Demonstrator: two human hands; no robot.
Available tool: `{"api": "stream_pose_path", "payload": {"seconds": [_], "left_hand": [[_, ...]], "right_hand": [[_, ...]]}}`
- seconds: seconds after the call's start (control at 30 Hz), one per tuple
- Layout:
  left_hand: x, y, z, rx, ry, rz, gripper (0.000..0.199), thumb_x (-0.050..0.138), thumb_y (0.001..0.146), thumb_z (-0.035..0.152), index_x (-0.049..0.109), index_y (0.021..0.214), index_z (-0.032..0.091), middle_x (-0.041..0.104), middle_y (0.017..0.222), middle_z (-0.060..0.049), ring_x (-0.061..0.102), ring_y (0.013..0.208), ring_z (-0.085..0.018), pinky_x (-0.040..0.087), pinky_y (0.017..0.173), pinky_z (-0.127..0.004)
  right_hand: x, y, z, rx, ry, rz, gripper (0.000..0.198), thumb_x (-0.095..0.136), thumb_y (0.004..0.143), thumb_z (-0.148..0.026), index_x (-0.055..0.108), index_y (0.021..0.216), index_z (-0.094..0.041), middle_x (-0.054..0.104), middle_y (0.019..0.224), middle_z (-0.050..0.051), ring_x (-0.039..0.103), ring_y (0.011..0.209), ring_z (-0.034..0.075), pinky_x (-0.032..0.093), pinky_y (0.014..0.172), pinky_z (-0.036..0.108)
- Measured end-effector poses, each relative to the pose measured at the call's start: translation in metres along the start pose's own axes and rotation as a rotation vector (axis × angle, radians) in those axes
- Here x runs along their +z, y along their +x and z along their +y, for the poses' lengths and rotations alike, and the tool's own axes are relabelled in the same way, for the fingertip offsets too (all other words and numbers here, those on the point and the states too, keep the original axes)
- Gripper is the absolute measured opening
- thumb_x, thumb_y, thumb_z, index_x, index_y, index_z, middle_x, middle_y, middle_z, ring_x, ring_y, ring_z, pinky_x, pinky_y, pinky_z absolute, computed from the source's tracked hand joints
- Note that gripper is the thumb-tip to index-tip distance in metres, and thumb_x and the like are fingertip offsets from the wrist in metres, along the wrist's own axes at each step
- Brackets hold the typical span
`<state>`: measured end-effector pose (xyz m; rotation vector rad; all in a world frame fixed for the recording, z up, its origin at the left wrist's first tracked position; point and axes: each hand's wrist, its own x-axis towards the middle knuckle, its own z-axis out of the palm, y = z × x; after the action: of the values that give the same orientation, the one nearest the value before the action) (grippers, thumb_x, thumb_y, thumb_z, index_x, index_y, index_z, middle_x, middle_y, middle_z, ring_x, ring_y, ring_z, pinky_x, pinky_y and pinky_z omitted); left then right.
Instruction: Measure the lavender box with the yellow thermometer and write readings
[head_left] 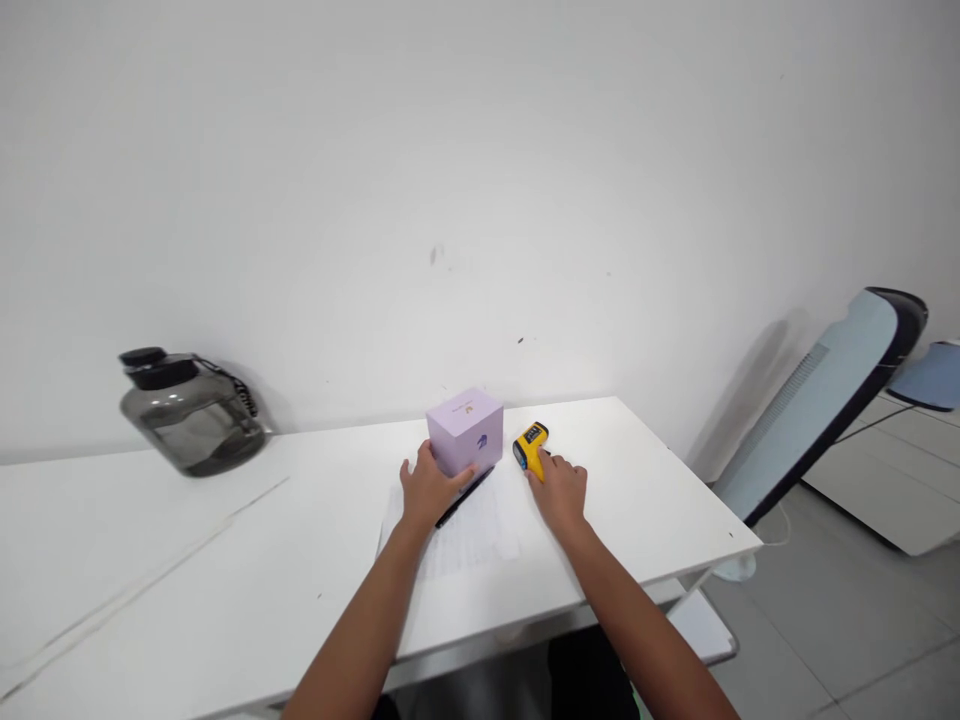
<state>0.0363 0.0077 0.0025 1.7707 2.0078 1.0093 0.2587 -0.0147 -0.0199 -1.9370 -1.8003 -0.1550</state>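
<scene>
A lilac box with a small dark picture on its front stands near the back of the white table. My left hand grips its lower left corner, thumb across the front and fingers at the side. To the right, my right hand is closed round the handle of a yellow and black infrared thermometer gun, which has a small dark display. Its handle is mostly hidden by my fingers. A black pen lies slantwise in front of the box, on printed paper sheets.
On the left, a big smoky-grey water bottle with a black cap and strap stands against the wall. The table's right edge drops to a grey tiled floor. Beyond it stands a tall pale-blue appliance with a grille.
</scene>
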Motion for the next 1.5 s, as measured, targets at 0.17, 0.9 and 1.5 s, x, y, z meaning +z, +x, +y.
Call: {"api": "stream_pose_path", "payload": {"seconds": [0.17,0.9,1.5], "left_hand": [[-0.005,-0.002,0.004,-0.021,0.041,-0.056,0.091,0.063,0.07,0.068,0.03,0.139,0.019,0.06,0.134,-0.018,0.055,0.128,-0.032,-0.01,0.119,-0.06],[-0.035,-0.117,-0.026,0.109,0.403,-0.222,0.088,0.044,0.082,0.071,0.04,0.149,0.015,0.026,0.161,-0.019,0.017,0.151,-0.035,0.003,0.12,-0.059],[-0.039,-0.121,-0.018,0.44,0.378,-0.157,0.064,0.051,0.087,0.063,0.054,0.14,0.029,0.032,0.16,-0.008,0.02,0.151,-0.035,-0.01,0.118,-0.063]], "right_hand": [[0.005,0.001,-0.001,-0.01,-0.084,0.031,0.041,0.057,0.093,-0.035,0.06,0.128,-0.016,0.069,0.102,0.015,0.06,0.098,0.028,0.033,0.088,0.042],[-0.041,-0.024,-0.027,-0.563,0.133,-0.117,0.029,0.039,0.094,-0.008,0.062,0.11,-0.013,0.068,0.108,0.014,0.059,0.101,0.025,0.038,0.091,0.04],[-0.019,-0.05,-0.01,-0.004,1.124,-0.392,0.03,0.046,0.088,-0.048,0.056,0.092,-0.021,0.056,0.063,-0.003,0.051,0.054,0.014,0.043,0.056,0.028]]}}
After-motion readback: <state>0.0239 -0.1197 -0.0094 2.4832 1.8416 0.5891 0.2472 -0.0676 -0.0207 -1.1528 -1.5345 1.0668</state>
